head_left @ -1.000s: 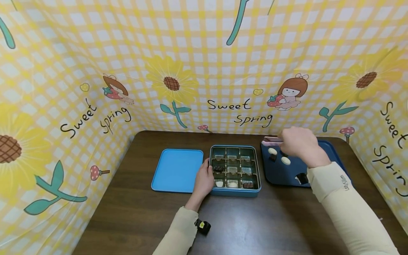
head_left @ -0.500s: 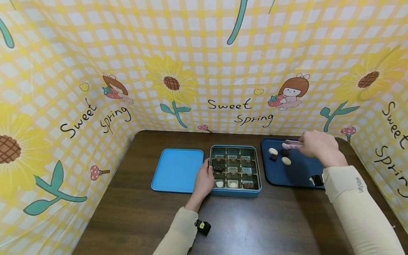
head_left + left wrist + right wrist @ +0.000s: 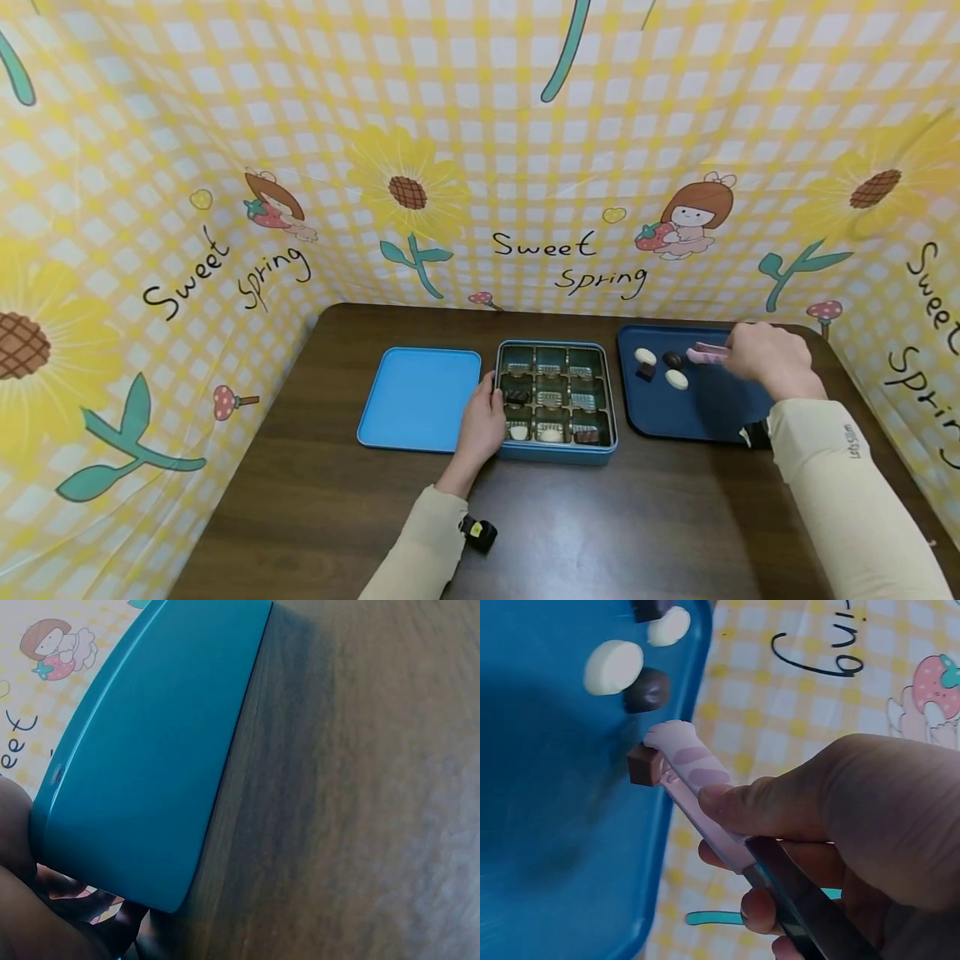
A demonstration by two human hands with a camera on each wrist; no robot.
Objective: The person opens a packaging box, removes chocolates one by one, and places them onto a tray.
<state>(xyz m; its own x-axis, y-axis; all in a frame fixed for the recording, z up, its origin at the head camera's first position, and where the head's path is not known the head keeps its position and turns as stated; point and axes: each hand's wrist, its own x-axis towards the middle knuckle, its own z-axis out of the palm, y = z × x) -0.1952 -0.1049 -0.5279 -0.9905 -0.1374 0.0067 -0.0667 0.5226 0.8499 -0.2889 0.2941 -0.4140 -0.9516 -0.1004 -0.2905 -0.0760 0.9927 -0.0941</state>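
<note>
My right hand (image 3: 772, 358) grips pink paw-tipped tongs (image 3: 705, 780) over the dark blue tray (image 3: 645, 421). A brown chocolate cube (image 3: 643, 763) sits right at the tong tips in the right wrist view; the head view hides it. To the left of the tips lie a dark round chocolate (image 3: 672, 360), a dark square chocolate (image 3: 645, 371) and two white chocolates (image 3: 677, 380). My left hand (image 3: 482, 423) holds the left side of the blue box (image 3: 558, 454), thumb at its rim. Chocolates, white and dark, occupy several of its clear compartments, mostly the front row.
A light blue lid (image 3: 420, 400) lies just left of the box, partly behind my left hand. The brown wooden table (image 3: 300, 500) extends in front. A yellow checked cloth (image 3: 450, 167) rises behind the table and along both sides.
My right hand has carried the tongs rightward and a little nearer, away from the tray's back left corner, uncovering the dark round chocolate. The left hand keeps its hold on the box.
</note>
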